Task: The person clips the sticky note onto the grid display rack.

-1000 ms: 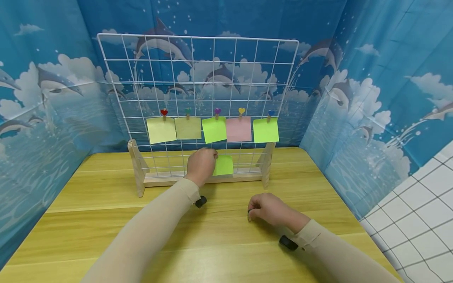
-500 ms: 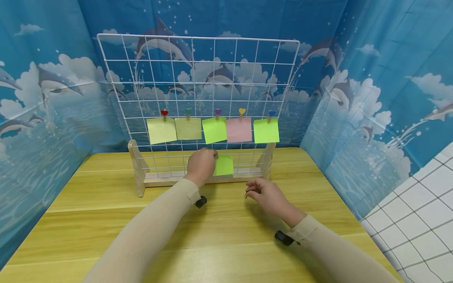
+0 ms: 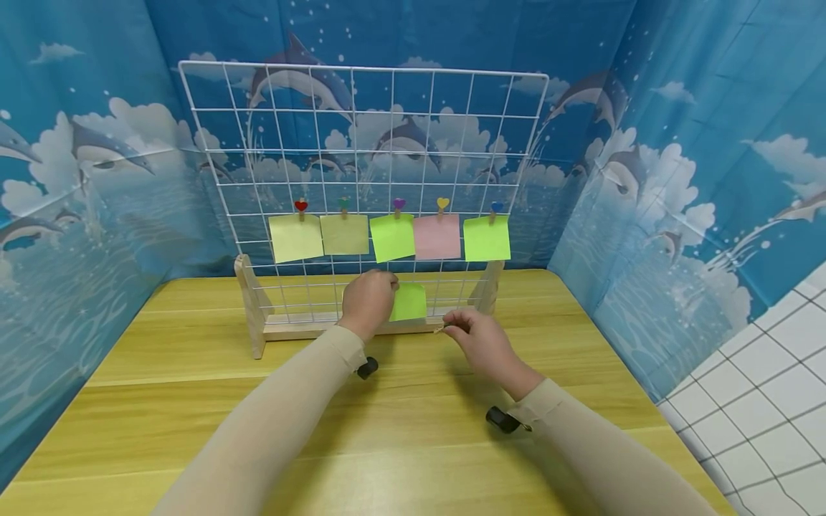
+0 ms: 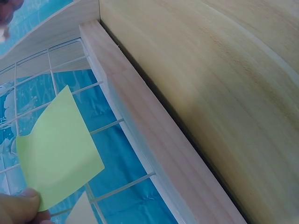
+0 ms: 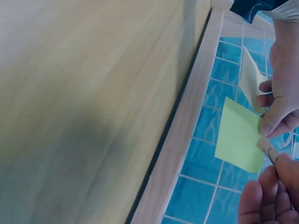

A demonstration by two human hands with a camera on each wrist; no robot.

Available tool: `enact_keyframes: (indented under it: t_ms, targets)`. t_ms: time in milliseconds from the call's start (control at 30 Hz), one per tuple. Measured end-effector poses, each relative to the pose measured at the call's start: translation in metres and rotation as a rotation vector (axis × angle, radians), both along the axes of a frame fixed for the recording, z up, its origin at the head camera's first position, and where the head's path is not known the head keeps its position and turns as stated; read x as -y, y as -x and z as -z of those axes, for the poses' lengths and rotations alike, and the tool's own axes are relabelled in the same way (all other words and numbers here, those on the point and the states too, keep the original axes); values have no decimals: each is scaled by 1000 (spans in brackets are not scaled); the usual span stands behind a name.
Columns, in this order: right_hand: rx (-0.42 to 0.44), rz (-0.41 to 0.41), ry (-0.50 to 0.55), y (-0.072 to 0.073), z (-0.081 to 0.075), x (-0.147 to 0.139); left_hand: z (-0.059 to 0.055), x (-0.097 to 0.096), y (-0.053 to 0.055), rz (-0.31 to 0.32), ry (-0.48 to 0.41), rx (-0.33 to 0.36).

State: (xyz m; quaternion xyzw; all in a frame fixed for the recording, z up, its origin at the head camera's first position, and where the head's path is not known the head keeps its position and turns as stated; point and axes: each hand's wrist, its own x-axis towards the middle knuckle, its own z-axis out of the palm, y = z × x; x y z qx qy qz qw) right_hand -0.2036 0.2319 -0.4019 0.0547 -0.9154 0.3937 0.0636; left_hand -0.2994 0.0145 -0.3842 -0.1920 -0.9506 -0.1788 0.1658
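My left hand (image 3: 368,304) pinches a bright green sticky note (image 3: 408,301) by its edge, against the lower part of a white wire grid (image 3: 390,152). In the left wrist view my thumb lies on one corner of that note (image 4: 60,149). A paler note (image 5: 252,79) hangs beside the left hand, mostly hidden from the head. My right hand (image 3: 484,347) pinches a small wooden clothespin (image 5: 268,149) between thumb and fingers. In the right wrist view its tip is at the green note's edge; whether they touch, I cannot tell.
Above, heart-topped clothespins hold a row of notes: pale yellow (image 3: 296,238), olive (image 3: 345,235), green (image 3: 392,239), pink (image 3: 437,237) and another green (image 3: 487,239). The grid stands in a wooden base (image 3: 284,331) on the table (image 3: 400,459). Dolphin-print curtains (image 3: 684,143) surround it.
My right hand has risen from the tabletop and moved forward and slightly left with the clothespin, towards the lower green note. The left hand holds its place on that note.
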Motion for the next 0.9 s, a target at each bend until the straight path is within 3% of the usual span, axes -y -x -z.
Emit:
enact_keyframes:
  t_ms: [200,500,900]
  targets:
    - [-47,41,40,12,-7,11,-1,0,0,-1,-11,11]
    - [-217,63,-49,35,-19,26,-1,0,0,-1,-1,7]
    - [-157,128,-55,60,-23,34,-2,0,0,-8,-3,31]
